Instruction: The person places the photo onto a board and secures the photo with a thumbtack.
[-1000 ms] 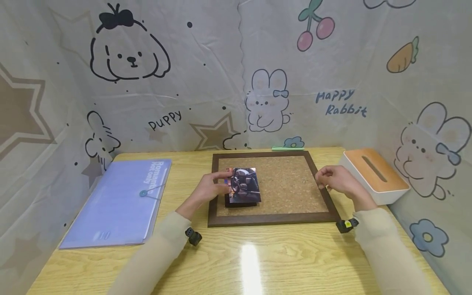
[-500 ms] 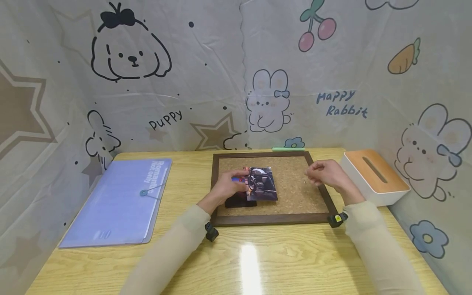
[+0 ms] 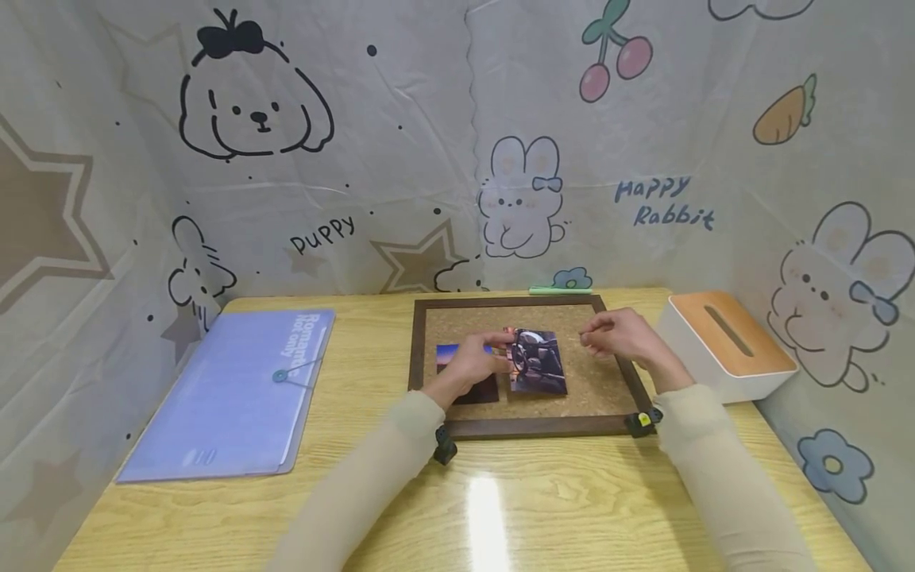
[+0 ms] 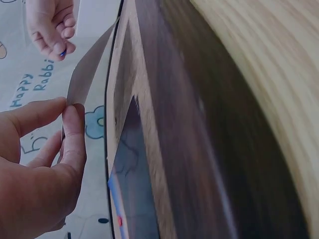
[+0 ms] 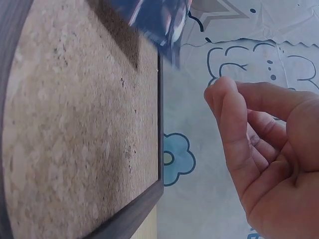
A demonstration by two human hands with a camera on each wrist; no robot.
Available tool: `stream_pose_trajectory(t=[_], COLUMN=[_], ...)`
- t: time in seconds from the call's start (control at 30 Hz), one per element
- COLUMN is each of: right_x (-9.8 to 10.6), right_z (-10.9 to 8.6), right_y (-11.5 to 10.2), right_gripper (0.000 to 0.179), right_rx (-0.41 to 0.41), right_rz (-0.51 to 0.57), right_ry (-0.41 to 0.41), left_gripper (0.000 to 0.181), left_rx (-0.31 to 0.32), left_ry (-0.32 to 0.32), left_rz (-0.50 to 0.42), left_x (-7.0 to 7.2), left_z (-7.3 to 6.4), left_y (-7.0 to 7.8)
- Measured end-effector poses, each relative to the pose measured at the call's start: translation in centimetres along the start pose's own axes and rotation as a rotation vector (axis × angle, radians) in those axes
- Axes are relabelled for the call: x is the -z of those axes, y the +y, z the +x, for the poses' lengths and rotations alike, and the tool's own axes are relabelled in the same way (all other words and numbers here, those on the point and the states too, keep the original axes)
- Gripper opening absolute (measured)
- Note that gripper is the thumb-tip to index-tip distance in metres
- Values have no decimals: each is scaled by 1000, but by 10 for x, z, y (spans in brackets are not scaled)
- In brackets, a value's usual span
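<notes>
My left hand [image 3: 472, 362] pinches the left edge of a car-interior photo [image 3: 541, 367] between thumb and fingers. In the left wrist view this photo [image 4: 85, 79] stands tilted up off the cork board [image 3: 596, 389]. A second photo [image 3: 487, 392], dark with a blue strip along its top, lies flat on the cork at the left, partly hidden under my left hand and wrist. Over the board's right part, my right hand [image 3: 623, 334] pinches a small blue pin-like piece [image 4: 63, 53] at its fingertips, just right of the held photo. The cork has a dark brown frame.
A lilac document folder [image 3: 221, 397] with a string closure lies left of the board. At the right stands a white tissue box [image 3: 729, 342] with a wooden lid. A thin green stick [image 3: 561, 291] lies behind the board, along the patterned cloth wall.
My left hand has carried the car photo rightward off the second photo, uncovering it. My right hand has moved inward from the frame's right edge, over the cork toward the held photo.
</notes>
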State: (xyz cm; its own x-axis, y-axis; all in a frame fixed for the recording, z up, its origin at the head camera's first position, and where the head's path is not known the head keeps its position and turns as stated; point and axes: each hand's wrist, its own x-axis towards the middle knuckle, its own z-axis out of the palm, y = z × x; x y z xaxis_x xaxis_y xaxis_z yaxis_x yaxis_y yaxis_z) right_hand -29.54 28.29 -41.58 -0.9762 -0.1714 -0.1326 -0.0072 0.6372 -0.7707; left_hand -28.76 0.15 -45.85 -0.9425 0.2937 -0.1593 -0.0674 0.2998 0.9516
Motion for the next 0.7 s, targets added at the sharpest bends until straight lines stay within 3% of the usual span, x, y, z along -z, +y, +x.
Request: stream_pose_trajectory(t=[0.3,0.47,0.7], right_x=[-5,-10,-14], right_z=[5,9,17], right_y=[-4,-8,-7], right_gripper=[20,19,21], right_rx=[14,7,-6], right_rz=[-63,-119,-112], right_ry=[-7,7,-5], left_gripper=[51,50,49], left_rx=[-18,-28,-4], left_ry=[12,55,93], left_rz=[-16,102,205], left_x=[-24,-34,-43], left_z=[9,11,14], left_y=[0,1,4])
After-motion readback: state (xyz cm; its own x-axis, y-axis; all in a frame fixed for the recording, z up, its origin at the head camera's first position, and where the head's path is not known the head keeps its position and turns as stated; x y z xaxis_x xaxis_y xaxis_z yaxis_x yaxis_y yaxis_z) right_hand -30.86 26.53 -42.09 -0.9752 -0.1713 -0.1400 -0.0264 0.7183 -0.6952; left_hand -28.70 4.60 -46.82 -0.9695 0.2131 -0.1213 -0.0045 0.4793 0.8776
